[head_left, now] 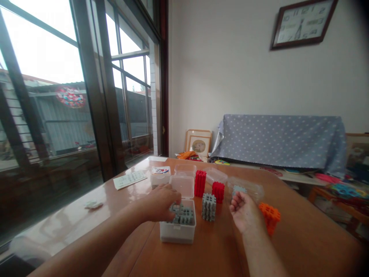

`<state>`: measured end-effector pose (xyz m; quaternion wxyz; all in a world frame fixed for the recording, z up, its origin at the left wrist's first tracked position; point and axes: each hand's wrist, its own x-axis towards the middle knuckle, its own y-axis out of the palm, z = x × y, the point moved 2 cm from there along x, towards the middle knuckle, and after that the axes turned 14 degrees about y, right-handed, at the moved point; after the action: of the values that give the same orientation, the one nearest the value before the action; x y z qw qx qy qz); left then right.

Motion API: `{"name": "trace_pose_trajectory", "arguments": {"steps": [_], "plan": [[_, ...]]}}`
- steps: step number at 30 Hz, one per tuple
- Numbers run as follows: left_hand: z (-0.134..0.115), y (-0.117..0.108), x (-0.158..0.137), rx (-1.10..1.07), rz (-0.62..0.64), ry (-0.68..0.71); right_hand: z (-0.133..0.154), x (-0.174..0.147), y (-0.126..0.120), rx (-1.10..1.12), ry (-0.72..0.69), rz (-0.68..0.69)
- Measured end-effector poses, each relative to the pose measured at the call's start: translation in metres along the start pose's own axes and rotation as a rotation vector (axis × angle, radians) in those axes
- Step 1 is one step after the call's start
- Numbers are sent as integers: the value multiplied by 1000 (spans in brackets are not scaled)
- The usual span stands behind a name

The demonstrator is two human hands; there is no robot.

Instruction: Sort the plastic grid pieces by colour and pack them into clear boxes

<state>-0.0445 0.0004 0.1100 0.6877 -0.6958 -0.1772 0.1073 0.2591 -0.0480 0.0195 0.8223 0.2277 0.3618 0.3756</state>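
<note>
My left hand reaches over the front of an open clear plastic box. Its thumb and fingers are apart, beside grey interlocking plastic pieces in the box. My right hand hangs above the table to the right, fingers curled in toward the palm; whatever they may hold is hidden. Between the hands stands a grey block of stacked pieces. Behind it are a tall red stack and a shorter red stack. An orange stack stands right of my right hand.
A clear container lies behind my right hand, with light blue-grey pieces by it. Another box with a printed card stands at the back left. A paper sheet and a small whitish item lie left on the brown table.
</note>
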Motion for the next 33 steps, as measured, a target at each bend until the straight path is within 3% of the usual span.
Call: {"name": "trace_pose_trajectory", "arguments": {"steps": [21, 33], "plan": [[8, 11, 2, 98, 214, 7, 1, 5, -5, -11, -4, 8], [11, 15, 4, 128, 187, 13, 2, 0, -2, -32, -17, 22]]}}
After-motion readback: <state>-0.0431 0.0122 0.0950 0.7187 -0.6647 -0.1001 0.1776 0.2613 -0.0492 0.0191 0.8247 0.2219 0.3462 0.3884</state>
